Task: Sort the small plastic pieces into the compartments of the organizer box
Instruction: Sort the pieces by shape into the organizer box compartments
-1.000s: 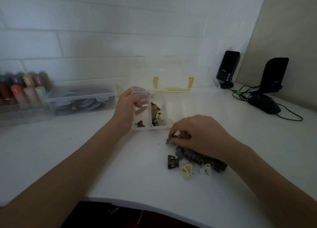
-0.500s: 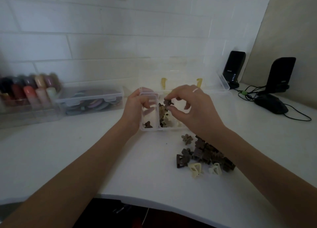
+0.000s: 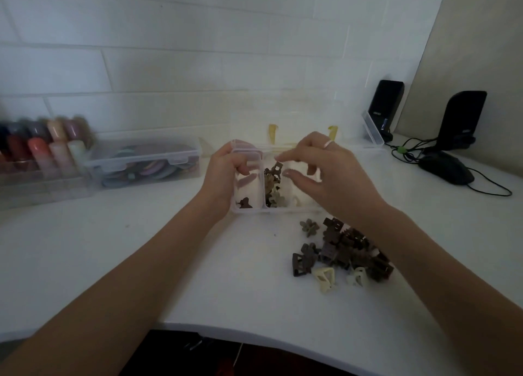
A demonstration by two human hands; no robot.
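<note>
White desk (image 3: 169, 262) | organizer box (image 3: 249, 210): 1 piece left compartment | left hand (image 3: 223, 174) fingers grip box | right hand (image 3: 325, 174) fingers spread

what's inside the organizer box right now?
Organizer box: leftmost compartment holds one dark brown piece; the next holds a heap of brown and tan pieces. The right hand covers compartments further right.

Organizer box (image 3: 249, 210) sits behind the loose pieces (image 3: 343, 248) on the table (image 3: 198, 276).
</note>
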